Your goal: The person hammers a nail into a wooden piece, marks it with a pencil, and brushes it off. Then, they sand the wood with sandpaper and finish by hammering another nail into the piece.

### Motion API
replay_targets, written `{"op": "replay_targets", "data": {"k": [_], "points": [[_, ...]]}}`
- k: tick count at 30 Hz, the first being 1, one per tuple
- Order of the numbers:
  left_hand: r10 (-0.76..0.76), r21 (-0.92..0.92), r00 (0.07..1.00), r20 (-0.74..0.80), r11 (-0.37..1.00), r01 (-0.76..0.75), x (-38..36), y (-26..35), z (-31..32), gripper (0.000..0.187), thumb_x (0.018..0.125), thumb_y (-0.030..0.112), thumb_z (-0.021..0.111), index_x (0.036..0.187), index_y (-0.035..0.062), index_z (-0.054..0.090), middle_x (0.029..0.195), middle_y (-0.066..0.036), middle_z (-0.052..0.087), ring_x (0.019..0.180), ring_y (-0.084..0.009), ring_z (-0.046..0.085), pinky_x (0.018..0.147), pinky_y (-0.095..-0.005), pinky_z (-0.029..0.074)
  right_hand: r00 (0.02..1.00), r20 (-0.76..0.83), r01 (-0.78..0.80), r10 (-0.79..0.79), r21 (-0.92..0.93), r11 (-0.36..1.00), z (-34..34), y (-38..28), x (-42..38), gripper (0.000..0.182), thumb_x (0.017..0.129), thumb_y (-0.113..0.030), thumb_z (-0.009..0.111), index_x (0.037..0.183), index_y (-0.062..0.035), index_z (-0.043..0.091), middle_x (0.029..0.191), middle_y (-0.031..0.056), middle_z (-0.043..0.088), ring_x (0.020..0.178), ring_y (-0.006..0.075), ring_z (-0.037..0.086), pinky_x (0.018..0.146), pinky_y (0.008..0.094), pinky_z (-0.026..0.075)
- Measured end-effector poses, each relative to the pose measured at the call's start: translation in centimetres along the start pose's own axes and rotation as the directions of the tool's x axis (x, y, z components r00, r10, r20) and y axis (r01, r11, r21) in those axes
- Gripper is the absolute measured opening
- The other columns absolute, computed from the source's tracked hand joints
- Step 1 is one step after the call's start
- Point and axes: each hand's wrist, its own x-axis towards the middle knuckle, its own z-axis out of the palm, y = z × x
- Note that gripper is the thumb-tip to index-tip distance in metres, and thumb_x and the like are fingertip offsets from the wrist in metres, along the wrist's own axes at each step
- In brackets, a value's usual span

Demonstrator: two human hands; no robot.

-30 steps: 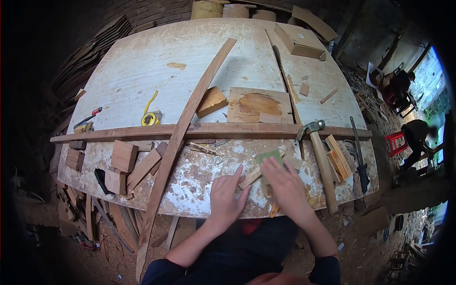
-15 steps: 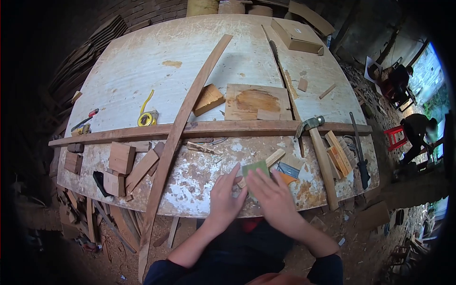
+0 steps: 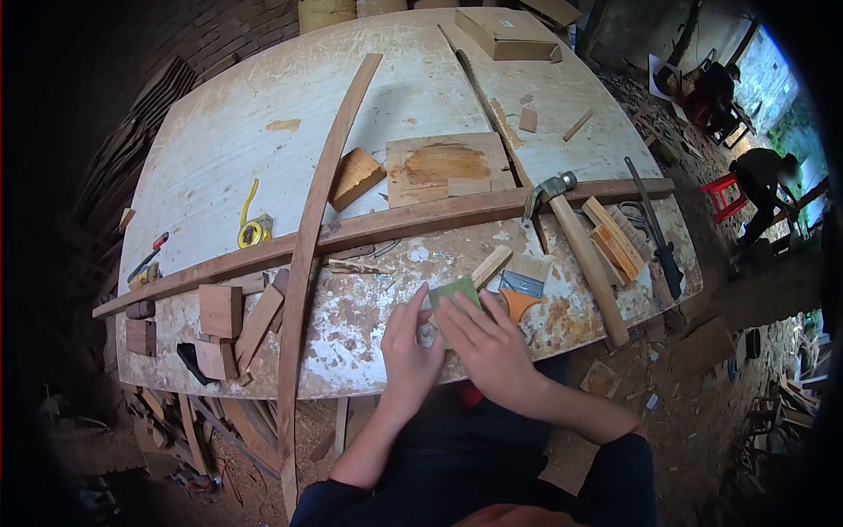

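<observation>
My right hand (image 3: 492, 347) presses a green sheet that looks like sandpaper (image 3: 455, 288) against a short pale wooden stick (image 3: 492, 263), its fingers laid across the sheet. On the near side, my left hand (image 3: 411, 347) has its thumb and fingers around the stick's lower end, which is mostly hidden. The far end of the stick sticks out beyond the sheet. Just right of the hands lies a paintbrush (image 3: 520, 303) with an orange handle. A claw hammer (image 3: 587, 263) rests farther right, its head over a long wooden bar (image 3: 421, 220).
A long wooden strip (image 3: 307, 228) crosses the bar and overhangs the worktable's (image 3: 351, 373) near edge. Wood blocks (image 3: 219, 309) and a yellow tape measure (image 3: 253, 233) lie left. A black-handled tool (image 3: 666, 263) lies right. Beyond the table, a person (image 3: 766, 189) bends near a red stool (image 3: 724, 197).
The view has turned and shifted, so the table sits tilted and farther left. Both hands stay at the green sheet and stick; more of the paintbrush shows.
</observation>
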Motion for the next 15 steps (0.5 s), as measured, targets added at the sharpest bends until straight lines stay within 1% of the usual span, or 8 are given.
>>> {"op": "replay_targets", "data": {"k": [3,4,7,8,9,11,12,15], "points": [[0.001,0.013,1.0,-0.001,1.0,-0.001,0.0,-0.1,0.0,0.066,0.085,0.001,0.089,0.147,0.0013,0.066,0.102,-0.016,0.072,0.092,-0.0269,0.078,0.08,-0.0368,0.061,0.968,-0.074,-0.249,0.241,-0.118,0.961,-0.8,4.7,1.6,0.047,0.095,-0.013,0.064,0.138,0.0053,0.068,0.149,0.0212,0.067,0.145,0.0365,0.059,0.128,0.0576,0.037],[-0.001,0.021,1.0,-0.005,1.0,0.002,0.1,-0.1,0.1,0.066,0.085,0.001,0.089,0.146,0.0011,0.066,0.101,-0.016,0.071,0.092,-0.0271,0.078,0.08,-0.0367,0.06,0.968,-0.092,-0.246,0.232,-0.206,0.947,-0.1,4.2,1.5,0.048,0.093,-0.012,0.065,0.138,0.0045,0.068,0.147,0.0207,0.068,0.143,0.0359,0.061,0.128,0.0574,0.037],[0.023,-0.007,1.0,0.0,1.0,-0.023,0.2,-0.3,0.0,0.064,0.086,0.002,0.09,0.145,0.0007,0.067,0.101,-0.016,0.071,0.092,-0.027,0.078,0.08,-0.0364,0.061,0.999,-0.032,-0.009,0.008,0.0,1.0,0.3,-0.3,0.4,0.051,0.093,-0.011,0.065,0.141,0.0053,0.066,0.148,0.0219,0.067,0.143,0.0358,0.061,0.13,0.0572,0.034],[0.02,0.003,1.0,-0.004,1.0,-0.02,0.3,-0.3,-0.1,0.064,0.086,0.002,0.09,0.145,0.0006,0.067,0.101,-0.016,0.071,0.092,-0.027,0.078,0.08,-0.0364,0.061,1.0,-0.003,-0.002,0.002,0.031,1.0,-0.4,0.6,0.4,0.05,0.095,-0.013,0.064,0.141,0.0064,0.065,0.149,0.0229,0.067,0.144,0.0363,0.061,0.13,0.057,0.034],[0.014,0.012,1.0,-0.006,1.0,-0.014,0.4,-0.1,0.0,0.064,0.086,0.002,0.09,0.145,0.0006,0.067,0.101,-0.016,0.071,0.092,-0.027,0.077,0.08,-0.0364,0.06,0.996,-0.035,-0.087,0.085,-0.064,0.994,-0.4,2.1,0.8,0.049,0.094,-0.013,0.064,0.139,0.0064,0.066,0.148,0.0228,0.067,0.144,0.0361,0.061,0.129,0.0572,0.035],[0.007,0.014,1.0,-0.002,1.0,-0.007,-0.1,0.1,0.1,0.063,0.086,0.003,0.091,0.145,0.0005,0.067,0.1,-0.016,0.071,0.091,-0.0269,0.077,0.079,-0.0365,0.06,0.966,-0.109,-0.255,0.234,-0.247,0.935,-0.2,4.7,1.4,0.047,0.094,-0.014,0.064,0.136,0.0063,0.069,0.147,0.0226,0.068,0.144,0.0358,0.061,0.128,0.0578,0.038],[0.014,0.009,1.0,0.001,1.0,-0.014,-0.1,0.0,0.1,0.063,0.086,0.002,0.091,0.144,0.0005,0.068,0.099,-0.016,0.071,0.091,-0.0268,0.077,0.079,-0.0365,0.06,0.969,-0.061,-0.247,0.24,-0.302,0.921,-0.6,3.0,1.2,0.047,0.093,-0.014,0.065,0.136,0.0066,0.069,0.147,0.0231,0.068,0.144,0.0357,0.061,0.129,0.058,0.037],[0.02,-0.003,1.0,-0.006,1.0,-0.02,-0.1,-0.3,0.2,0.062,0.086,0.003,0.091,0.144,0.0006,0.068,0.097,-0.015,0.07,0.091,-0.0264,0.077,0.078,-0.0365,0.06,1.0,-0.021,0.0,0.0,-0.038,0.999,0.3,-0.3,-0.4,0.051,0.093,-0.014,0.064,0.139,0.0084,0.066,0.149,0.0238,0.066,0.145,0.0363,0.06,0.131,0.0577,0.034]]}}
